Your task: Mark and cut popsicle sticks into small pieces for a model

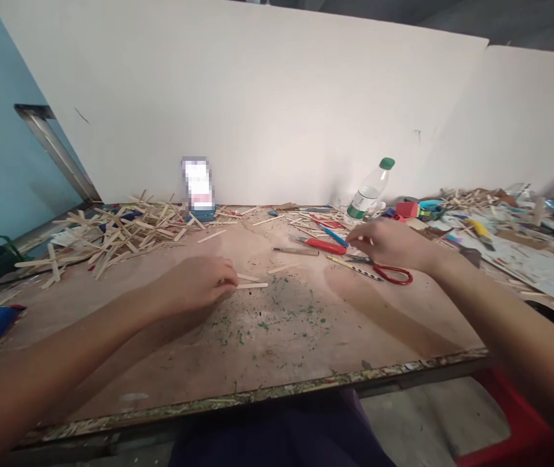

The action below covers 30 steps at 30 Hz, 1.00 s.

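The left hand (204, 282) is over the table (170, 363), between its near and far edges, fingertips at the ends of two wooden sticks (255, 286); I cannot tell whether that grip pinches them. Toward the far edge, the right hand (384, 243) curls its fingers down by a blue pen (334, 235), its grip likewise unclear, near red-handled scissors (378, 267)

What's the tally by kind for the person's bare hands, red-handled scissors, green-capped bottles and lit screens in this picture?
Hands: 2, left hand and right hand
Red-handled scissors: 1
Green-capped bottle: 1
Lit screen: 1
Total: 5
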{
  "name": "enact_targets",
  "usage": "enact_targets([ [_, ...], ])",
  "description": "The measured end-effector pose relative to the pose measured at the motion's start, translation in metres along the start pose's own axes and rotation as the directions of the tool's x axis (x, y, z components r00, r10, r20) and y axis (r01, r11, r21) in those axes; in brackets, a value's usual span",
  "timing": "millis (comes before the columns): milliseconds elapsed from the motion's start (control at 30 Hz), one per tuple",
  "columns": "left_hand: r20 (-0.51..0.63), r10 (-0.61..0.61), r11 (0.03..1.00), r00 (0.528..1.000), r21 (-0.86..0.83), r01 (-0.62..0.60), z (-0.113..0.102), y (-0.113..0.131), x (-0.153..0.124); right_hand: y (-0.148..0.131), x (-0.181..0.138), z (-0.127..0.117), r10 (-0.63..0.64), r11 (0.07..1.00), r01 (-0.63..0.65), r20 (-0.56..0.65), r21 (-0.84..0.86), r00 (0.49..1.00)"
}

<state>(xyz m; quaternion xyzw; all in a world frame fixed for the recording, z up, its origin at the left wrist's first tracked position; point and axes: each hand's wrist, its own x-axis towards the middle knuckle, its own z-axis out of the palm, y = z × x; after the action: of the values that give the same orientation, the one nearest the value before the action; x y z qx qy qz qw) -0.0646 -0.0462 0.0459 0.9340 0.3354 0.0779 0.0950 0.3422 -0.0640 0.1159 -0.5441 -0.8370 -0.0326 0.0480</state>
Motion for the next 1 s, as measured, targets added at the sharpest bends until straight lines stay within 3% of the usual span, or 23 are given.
enact_targets([
  [100, 0.026, -0.035, 0.999, 0.999, -0.018, 0.035, 0.006, -0.002, -0.004, 0.004, -0.014, 0.018, 0.075, 0.994, -0.061, 0.161, -0.09, 0.984],
  [233, -0.024, 0.0, 0.999, 1.0, -0.033, -0.001, 0.019, 0.001, -0.008, 0.001, -0.02, 0.039, 0.133, 0.982, -0.097, 0.234, -0.159, 0.963],
  [433, -0.107, 0.124, 0.991, 0.987, 0.068, -0.117, 0.033, 0.019, -0.005, -0.016, -0.018, 0.052, 0.155, 0.946, -0.081, 0.217, -0.314, 0.964],
  [600, -0.113, 0.209, 0.968, 0.971, 0.163, -0.19, 0.025, 0.03, 0.004, -0.023, -0.009, 0.056, 0.162, 0.914, -0.101, 0.126, -0.392, 0.979],
  [667, -0.112, 0.269, 0.942, 0.957, 0.236, -0.237, 0.018, 0.027, 0.004, -0.03, -0.006, 0.055, 0.125, 0.952, -0.124, -0.015, -0.28, 0.992],
  [733, -0.14, 0.287, 0.939, 0.948, 0.238, -0.249, 0.013, 0.021, 0.003, -0.043, -0.005, 0.051, 0.062, 0.997, -0.068, -0.192, -0.027, 0.98],
  [833, -0.259, 0.221, 0.974, 0.94, 0.105, -0.2, 0.015, 0.009, -0.001, -0.075, -0.003, 0.042, 0.1, 0.901, 0.086, -0.398, 0.424, 0.912],
  [900, -0.318, 0.174, 0.984, 0.932, 0.03, -0.173, 0.02, 0.002, -0.004, -0.1, 0.002, 0.038, 0.184, 0.728, 0.108, -0.344, 0.677, 0.921],
  [1000, -0.307, 0.135, 0.988, 0.942, -0.036, -0.153, 0.028, -0.003, -0.003, -0.128, 0.017, 0.044, 0.178, 0.468, 0.027, -0.125, 0.883, 0.976],
])
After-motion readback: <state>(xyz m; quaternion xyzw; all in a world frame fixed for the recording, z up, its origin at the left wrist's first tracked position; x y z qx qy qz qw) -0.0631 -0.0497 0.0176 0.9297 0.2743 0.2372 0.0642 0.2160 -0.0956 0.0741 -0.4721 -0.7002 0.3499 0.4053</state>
